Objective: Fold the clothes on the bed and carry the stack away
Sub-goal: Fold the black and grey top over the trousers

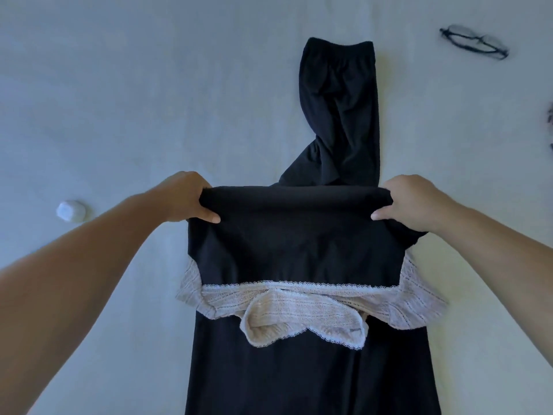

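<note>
Your left hand (188, 199) and right hand (413, 205) each pinch one end of the black garment's (299, 241) fold edge, lifted over the bed (149, 100). Risk: uneven pull would skew the fold; the lace-trimmed piece (305, 307) lying across it could slide off. Count, left to right: one white object (71, 210), one black garment, one lace piece, one pair of glasses (474, 42)

Dim bluish even light, soft shadows, wide-angle bending, perhaps blurred edges
</note>
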